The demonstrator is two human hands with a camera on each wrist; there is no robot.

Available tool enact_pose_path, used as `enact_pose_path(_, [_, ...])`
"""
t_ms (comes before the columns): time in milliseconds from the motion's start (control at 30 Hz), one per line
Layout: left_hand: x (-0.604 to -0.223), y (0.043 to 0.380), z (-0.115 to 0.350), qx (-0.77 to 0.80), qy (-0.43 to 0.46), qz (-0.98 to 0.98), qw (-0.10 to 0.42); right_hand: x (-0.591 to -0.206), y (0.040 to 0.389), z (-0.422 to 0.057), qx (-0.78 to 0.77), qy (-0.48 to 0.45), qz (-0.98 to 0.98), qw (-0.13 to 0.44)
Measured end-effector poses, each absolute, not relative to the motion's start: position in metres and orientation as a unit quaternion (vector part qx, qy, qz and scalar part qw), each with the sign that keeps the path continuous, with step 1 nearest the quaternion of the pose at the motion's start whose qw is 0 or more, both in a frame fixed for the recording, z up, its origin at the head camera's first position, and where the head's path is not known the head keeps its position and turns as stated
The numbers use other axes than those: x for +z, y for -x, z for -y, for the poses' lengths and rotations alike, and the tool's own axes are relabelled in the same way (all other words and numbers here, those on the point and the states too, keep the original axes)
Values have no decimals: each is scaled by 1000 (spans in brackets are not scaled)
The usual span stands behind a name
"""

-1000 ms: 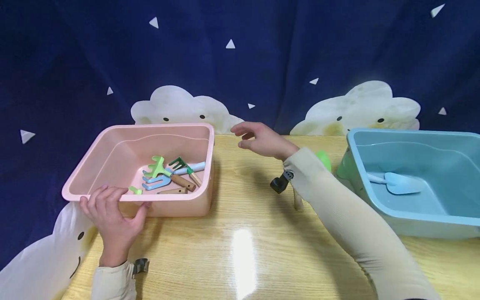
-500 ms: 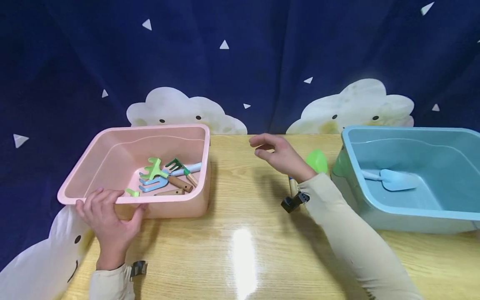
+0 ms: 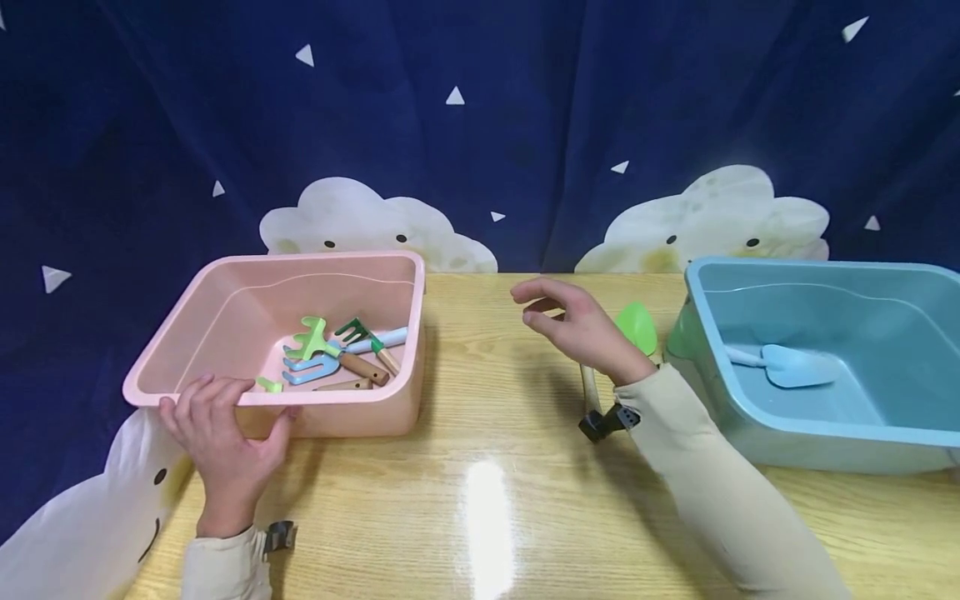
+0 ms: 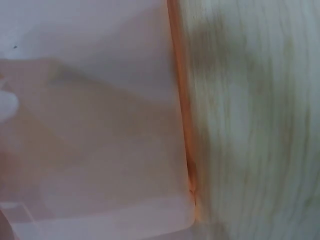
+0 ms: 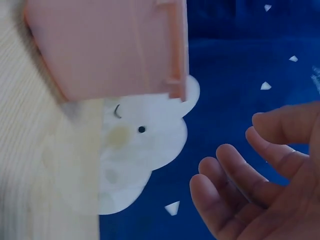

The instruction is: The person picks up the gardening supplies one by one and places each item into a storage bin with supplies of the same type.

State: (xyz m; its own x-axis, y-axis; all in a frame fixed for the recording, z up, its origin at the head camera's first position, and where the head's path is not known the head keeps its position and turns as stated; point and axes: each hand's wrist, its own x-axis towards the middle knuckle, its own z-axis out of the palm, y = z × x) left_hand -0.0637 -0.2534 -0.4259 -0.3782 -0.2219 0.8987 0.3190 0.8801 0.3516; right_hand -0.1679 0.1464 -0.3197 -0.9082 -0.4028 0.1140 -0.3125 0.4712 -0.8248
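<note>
My left hand [image 3: 225, 446] grips the front rim of the pink tub [image 3: 352, 412], fingers over the edge and thumb against the outside wall. Inside that tub lie a light green rake [image 3: 311, 337] with a brown handle, a dark green rake [image 3: 356, 329], a blue fork [image 3: 315, 367] and other small garden tools. My right hand [image 3: 581, 325] hovers over the table between the tubs, its fingers loosely bent and holding nothing. Just behind its wrist lies a green shovel [image 3: 637, 327] with a wooden handle, partly hidden by the hand and forearm.
A blue tub [image 3: 832, 442] stands at the right with a light blue trowel [image 3: 798, 367] inside. The wooden table [image 3: 405, 517] ends at a dark blue curtain [image 3: 525, 125] with white clouds behind both tubs.
My right hand has moved right and slightly down, away from the pink tub, exposing more of the green shovel. My left hand has stayed on the pink tub's rim.
</note>
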Motion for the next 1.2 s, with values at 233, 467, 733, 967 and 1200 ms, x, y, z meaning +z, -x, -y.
enact_pose_path(233, [-412,58,254,-265,27,809,524,-286,133,-162,-473,237,-849,-1])
enact_pose_path(467, [-376,34,234,-326,20,797,508,-259,91,-192,-494,270,-821,-96])
enact_pose_path(733, [-329,39,154,-367,139,673,627,-254,50,-246,-590,293,-723,-209])
enact_pose_path(967, [-321,52,95,-392,305,669,553,-263,25,-302,-465,213,-778,-365])
enact_pose_path(1200, [-347,66,54,-385,377,755,374,-292,16,-359,-245,79,-863,-435])
